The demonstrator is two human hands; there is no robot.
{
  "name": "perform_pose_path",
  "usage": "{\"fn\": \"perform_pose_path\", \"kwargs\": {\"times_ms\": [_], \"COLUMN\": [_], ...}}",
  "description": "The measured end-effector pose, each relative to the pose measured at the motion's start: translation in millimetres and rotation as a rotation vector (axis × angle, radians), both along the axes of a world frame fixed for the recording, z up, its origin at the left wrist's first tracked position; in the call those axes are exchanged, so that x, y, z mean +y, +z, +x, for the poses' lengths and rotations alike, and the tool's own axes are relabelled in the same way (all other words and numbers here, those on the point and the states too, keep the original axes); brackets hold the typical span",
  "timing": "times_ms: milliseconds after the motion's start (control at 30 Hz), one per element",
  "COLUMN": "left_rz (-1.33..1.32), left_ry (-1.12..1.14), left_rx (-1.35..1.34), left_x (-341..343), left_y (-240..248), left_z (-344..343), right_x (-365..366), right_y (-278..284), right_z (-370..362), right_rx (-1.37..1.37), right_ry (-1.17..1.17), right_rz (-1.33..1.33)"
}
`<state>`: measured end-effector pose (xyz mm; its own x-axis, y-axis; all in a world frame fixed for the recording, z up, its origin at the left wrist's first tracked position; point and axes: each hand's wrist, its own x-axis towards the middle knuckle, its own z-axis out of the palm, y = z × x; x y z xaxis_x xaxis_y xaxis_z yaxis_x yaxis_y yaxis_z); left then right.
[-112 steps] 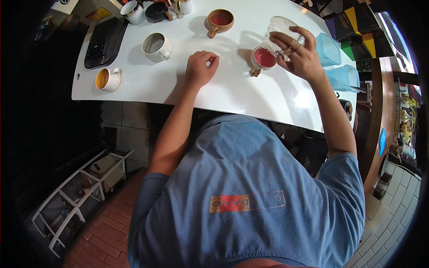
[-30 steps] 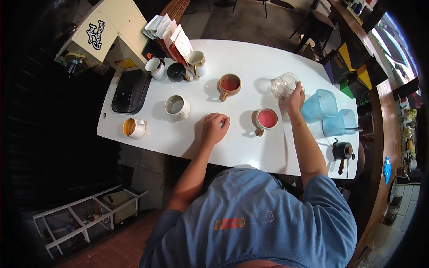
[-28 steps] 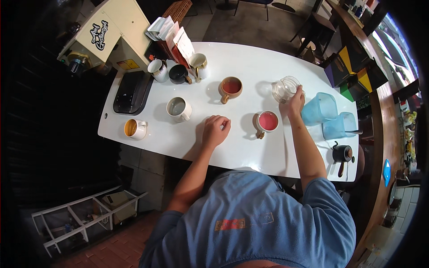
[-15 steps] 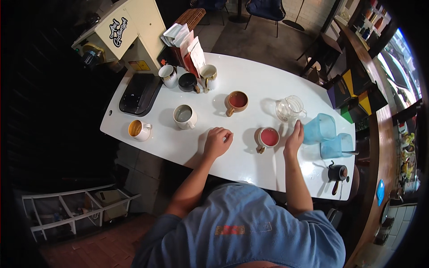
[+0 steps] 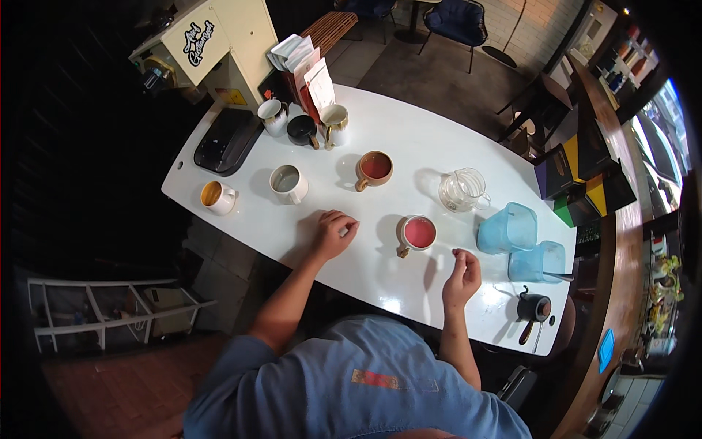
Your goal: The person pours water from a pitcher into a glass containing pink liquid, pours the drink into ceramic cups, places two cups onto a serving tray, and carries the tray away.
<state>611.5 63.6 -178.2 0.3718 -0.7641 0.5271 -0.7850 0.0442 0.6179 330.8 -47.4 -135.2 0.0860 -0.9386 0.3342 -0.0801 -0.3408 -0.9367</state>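
Observation:
My left hand [image 5: 337,234] rests on the white table [image 5: 380,267], its fingers loosely curled in and nothing visible in them. Its nearest neighbour to the right is a speckled cup [image 5: 420,233] holding a pinkish-red drink, its handle toward me. Just right of that cup is my right hand [image 5: 462,279], fingers bent and drawn together, apart from the cup and with no object showing. Behind the cup stands a clear glass jug [image 5: 463,190]. Farther back, a brown cup [image 5: 375,168] holds a darker red drink. To its left sits a whitish mug [image 5: 289,184] with a grey inside.
Two blue translucent containers [image 5: 507,227] and a small black pot [image 5: 534,306] stand on the right. At the left are a white mug with orange inside [image 5: 218,197], a black tray [image 5: 228,143] and a cream machine [image 5: 241,44]. Several mugs and packets [image 5: 319,85] line the back.
My right hand has drawn back toward me, away from the jug and blue containers, and its fingers have curled. The left hand stays curled on the table. The view has shifted slightly.

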Motion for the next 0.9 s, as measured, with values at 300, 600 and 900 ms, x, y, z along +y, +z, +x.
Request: {"fn": "perform_pose_path", "kwargs": {"times_ms": [300,600,900], "left_rz": [-0.07,0.091,-0.041], "left_ry": [0.425,0.899,1.208], "left_rx": [0.041,0.25,0.464], "left_x": [89.2,231.4,334.1], "left_y": [30.0,9.3,4.9], "left_z": [-41.5,-117.0,-210.0], "right_x": [30.2,84.8,171.9], "right_y": [4.0,6.9,6.2], "right_z": [12.6,74.1,107.8], "right_rx": [0.031,0.014,0.047], "right_ry": [0.515,1.017,1.294], "right_rz": [-0.101,-0.038,-0.034]}}
